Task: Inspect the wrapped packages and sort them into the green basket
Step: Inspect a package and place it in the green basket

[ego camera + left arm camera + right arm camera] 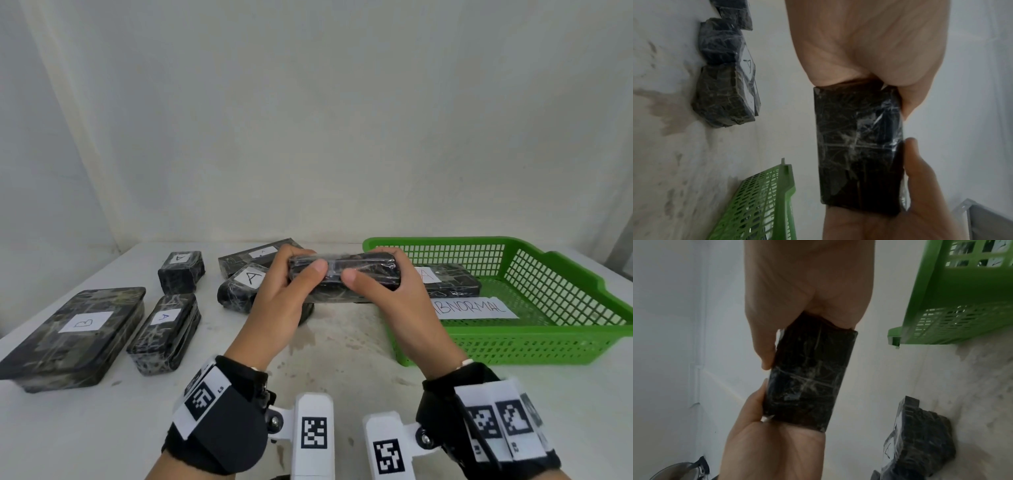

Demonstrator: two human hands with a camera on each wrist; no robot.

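Both hands hold one black plastic-wrapped package (346, 274) (857, 146) (809, 379) above the table, level and edge-on to me. My left hand (291, 284) grips its left end and my right hand (383, 284) its right end, thumbs on the near side. The green basket (548, 346) (760, 203) (962, 288) stands at the right. Inside it lie a wrapped package marked A (448, 279) and a paper reading ABNORMAL (472, 308).
Several wrapped packages lie on the white table (102, 428): a large one marked B (75, 335), one marked A (164, 332) beside it, a small one (181, 270) behind, and two stacked ones (246, 274) behind my left hand. A white wall rises behind.
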